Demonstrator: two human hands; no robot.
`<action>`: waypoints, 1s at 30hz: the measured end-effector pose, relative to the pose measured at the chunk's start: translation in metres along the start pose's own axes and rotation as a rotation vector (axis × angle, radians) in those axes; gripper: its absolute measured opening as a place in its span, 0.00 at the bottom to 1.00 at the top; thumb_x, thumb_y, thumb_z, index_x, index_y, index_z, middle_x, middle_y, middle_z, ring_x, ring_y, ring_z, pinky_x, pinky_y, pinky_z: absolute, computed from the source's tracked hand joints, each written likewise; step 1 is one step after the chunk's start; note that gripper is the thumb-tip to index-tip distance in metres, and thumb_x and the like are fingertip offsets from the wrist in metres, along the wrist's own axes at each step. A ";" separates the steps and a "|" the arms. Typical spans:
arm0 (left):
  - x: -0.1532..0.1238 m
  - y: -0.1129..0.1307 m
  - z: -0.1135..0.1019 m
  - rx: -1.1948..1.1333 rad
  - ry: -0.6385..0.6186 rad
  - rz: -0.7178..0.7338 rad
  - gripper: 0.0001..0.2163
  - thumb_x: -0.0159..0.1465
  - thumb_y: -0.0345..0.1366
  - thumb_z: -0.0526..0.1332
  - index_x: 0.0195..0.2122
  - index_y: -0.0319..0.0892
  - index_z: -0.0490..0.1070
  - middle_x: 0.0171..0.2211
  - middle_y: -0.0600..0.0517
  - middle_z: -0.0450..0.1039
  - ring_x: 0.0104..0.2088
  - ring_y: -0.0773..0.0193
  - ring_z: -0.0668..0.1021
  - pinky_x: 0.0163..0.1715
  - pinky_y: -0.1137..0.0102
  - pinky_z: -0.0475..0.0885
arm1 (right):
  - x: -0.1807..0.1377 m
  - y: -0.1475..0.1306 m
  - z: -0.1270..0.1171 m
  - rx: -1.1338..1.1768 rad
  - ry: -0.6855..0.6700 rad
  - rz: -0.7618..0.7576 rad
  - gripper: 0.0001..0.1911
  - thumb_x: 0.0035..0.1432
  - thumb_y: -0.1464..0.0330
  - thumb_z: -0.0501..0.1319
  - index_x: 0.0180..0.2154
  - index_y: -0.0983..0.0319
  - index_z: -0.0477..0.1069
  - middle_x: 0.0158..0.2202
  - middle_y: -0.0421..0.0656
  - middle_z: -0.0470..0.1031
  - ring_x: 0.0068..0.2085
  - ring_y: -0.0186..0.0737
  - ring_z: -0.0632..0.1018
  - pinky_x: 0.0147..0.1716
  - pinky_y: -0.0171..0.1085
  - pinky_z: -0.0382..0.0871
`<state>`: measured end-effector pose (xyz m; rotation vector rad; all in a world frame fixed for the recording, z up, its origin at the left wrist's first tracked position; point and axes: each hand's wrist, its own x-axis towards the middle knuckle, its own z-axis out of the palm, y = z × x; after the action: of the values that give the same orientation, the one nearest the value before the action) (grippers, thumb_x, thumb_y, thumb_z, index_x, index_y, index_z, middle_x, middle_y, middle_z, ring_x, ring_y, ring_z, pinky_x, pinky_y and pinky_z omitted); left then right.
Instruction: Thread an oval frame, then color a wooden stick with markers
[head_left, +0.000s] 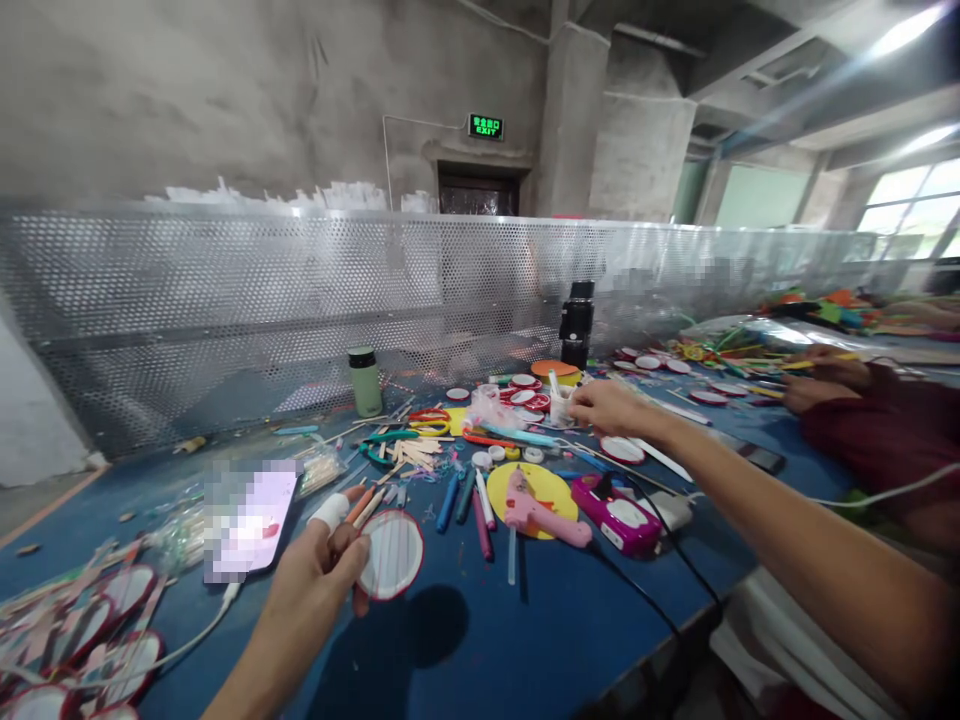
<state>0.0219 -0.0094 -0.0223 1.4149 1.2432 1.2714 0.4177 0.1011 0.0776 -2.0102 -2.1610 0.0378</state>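
Observation:
My left hand point(319, 560), with a white wrap on one finger, pinches a round white disc point(391, 555) with a red rim above the table's front. My right hand point(619, 410) reaches far across the table, fingers drawn together at a small white cup point(560, 412) with white sticks in it. Whatever those fingertips grip is hidden. Between my hands, a pink glue gun point(541, 512) lies on a yellow disc point(559, 487), a clear glue stick at its front. Several markers point(480, 515) are left of it, a purple device point(619, 515) to its right.
At left lie a charging phone point(255, 525) and several red-rimmed discs with sticks point(135, 660). Scissors point(429, 425) and loose wooden sticks point(409, 455) are mid-table. A green bottle point(365, 385) and black bottle point(577, 325) stand before the perforated metal screen point(300, 290). A co-worker's hands point(814, 390) work at right.

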 end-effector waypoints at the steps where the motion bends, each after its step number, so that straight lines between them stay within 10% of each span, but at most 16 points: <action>1: 0.001 -0.001 0.000 0.009 -0.004 0.005 0.32 0.59 0.45 0.62 0.62 0.35 0.60 0.17 0.64 0.63 0.16 0.66 0.73 0.22 0.71 0.67 | 0.012 0.001 0.003 -0.018 -0.015 0.001 0.13 0.59 0.69 0.56 0.25 0.66 0.74 0.22 0.44 0.76 0.24 0.36 0.77 0.26 0.31 0.63; 8: 0.004 -0.001 -0.003 0.007 0.054 0.028 0.30 0.58 0.45 0.62 0.60 0.36 0.64 0.16 0.64 0.62 0.15 0.66 0.71 0.21 0.71 0.67 | 0.043 -0.018 0.009 -0.028 -0.158 -0.027 0.11 0.58 0.68 0.58 0.28 0.66 0.75 0.26 0.46 0.78 0.30 0.37 0.79 0.28 0.29 0.64; 17: -0.002 -0.001 -0.006 0.031 -0.033 -0.054 0.30 0.55 0.47 0.67 0.56 0.37 0.66 0.19 0.61 0.68 0.19 0.65 0.73 0.24 0.70 0.68 | -0.033 0.048 -0.019 0.052 -0.450 0.159 0.12 0.56 0.62 0.62 0.29 0.65 0.75 0.20 0.43 0.76 0.19 0.35 0.74 0.21 0.31 0.64; 30: 0.001 -0.005 -0.004 0.046 -0.027 -0.029 0.30 0.54 0.44 0.67 0.56 0.37 0.67 0.16 0.62 0.66 0.17 0.64 0.72 0.23 0.71 0.67 | -0.029 0.066 0.004 0.034 -0.312 0.130 0.13 0.61 0.65 0.57 0.37 0.67 0.75 0.27 0.46 0.78 0.23 0.35 0.76 0.20 0.30 0.65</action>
<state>0.0176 -0.0082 -0.0266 1.4365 1.2778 1.2077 0.4838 0.0784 0.0606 -2.2488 -2.1770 0.4309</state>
